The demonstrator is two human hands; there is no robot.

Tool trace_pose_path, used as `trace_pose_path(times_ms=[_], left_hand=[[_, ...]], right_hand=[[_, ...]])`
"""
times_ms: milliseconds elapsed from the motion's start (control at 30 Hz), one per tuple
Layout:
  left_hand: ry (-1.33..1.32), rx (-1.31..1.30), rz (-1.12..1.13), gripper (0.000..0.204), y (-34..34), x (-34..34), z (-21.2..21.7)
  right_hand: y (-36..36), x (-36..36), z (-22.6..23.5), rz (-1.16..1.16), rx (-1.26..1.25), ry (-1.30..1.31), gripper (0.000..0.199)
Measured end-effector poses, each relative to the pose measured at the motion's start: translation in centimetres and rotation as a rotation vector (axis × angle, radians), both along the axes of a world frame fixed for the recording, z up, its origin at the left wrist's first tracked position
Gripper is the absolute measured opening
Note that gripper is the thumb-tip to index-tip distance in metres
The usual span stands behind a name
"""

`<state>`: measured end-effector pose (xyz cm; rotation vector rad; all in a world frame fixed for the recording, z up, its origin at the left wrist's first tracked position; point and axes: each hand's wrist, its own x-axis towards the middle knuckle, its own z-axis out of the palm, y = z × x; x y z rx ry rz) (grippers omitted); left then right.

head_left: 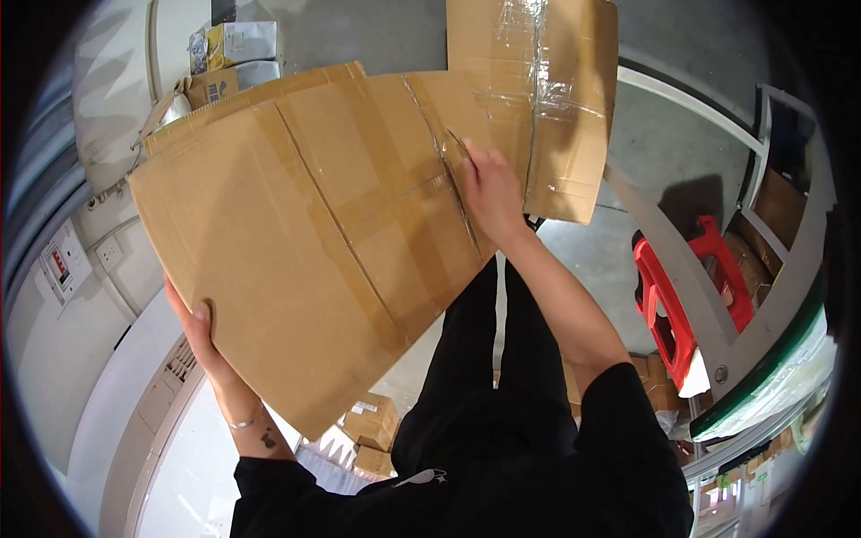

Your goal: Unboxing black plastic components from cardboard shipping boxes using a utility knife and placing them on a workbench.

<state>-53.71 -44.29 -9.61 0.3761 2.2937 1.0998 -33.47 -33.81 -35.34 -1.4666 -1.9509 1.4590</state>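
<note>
A large flattened cardboard box [242, 224] spans the space in front of me, tilted, with creases and strips of brown tape across it. My left hand [199, 323] grips its lower left edge, thumb on the near face and the other fingers hidden behind. Toward the box's right end, my right hand [491, 190] is closed at a taped, partly lifted seam; its fingertips are partly hidden there. Beyond that hand lies another flat cardboard piece [574, 117], with shiny clear tape down its middle. How the two pieces meet is hidden.
A red plastic stool [664, 309] and a white metal frame [695, 260] stand to the right. Packages [249, 40] lie at the far left by the wall. Small cardboard boxes [369, 421] sit low beside my legs. A wall socket [109, 254] is at left.
</note>
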Motion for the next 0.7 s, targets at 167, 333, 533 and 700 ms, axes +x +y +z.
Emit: trace_pose_path(times_ms=[167, 333, 533, 700], left_hand=[[0.048, 0.044, 0.011, 0.076, 1.1, 3.6, 0.5], [0.129, 0.014, -0.024, 0.084, 1.0, 5.0, 0.9], [0.182, 0.026, -0.039, 0.088, 1.5, 6.7, 0.8], [0.233, 0.014, -0.089, 0.084, 2.1, 7.8, 1.2]], right_hand=[[1.5, -6.0, -1.6, -0.143, 0.164, 0.077, 0.031], [3.7, -7.9, -1.1, 0.064, 0.049, -0.158, 0.037], [4.2, -6.4, 0.6, 0.281, -0.06, -0.369, 0.036], [3.0, -3.8, 1.6, 0.293, -0.138, -0.378, 0.034]])
